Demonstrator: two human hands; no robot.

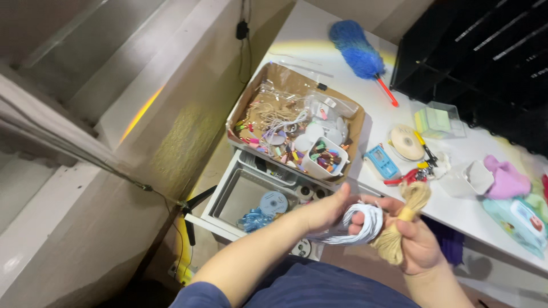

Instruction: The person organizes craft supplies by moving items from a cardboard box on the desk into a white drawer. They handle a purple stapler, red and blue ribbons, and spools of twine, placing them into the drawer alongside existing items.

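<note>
We are holding two bundles in front of us, just below the edge of the white table (319, 34). Our right hand (419, 242) is closing in a fist around a bundle of tan straw string (408, 219), which is sticking up above the fingers and hanging down below them. Our left hand (325, 211) is curling loosely, fingers partly bent, gripping one end of a coil of white cord (359, 225); the coil is looping across to the right hand and touching the tan bundle.

Beyond the hands, an open drawer (228, 197) is showing a round grey disc (274, 202) and some blue plastic (257, 219). Above it on the table, a cardboard tray (357, 122) is holding strings, clear bags and a small white tub (325, 157) of coloured clips. To the right are lying a roll of ribbon (406, 142), a small blue gadget (381, 161), a clear box (439, 120), a pink cloth (505, 179) and, farther back, a blue feather duster (357, 51).
</note>
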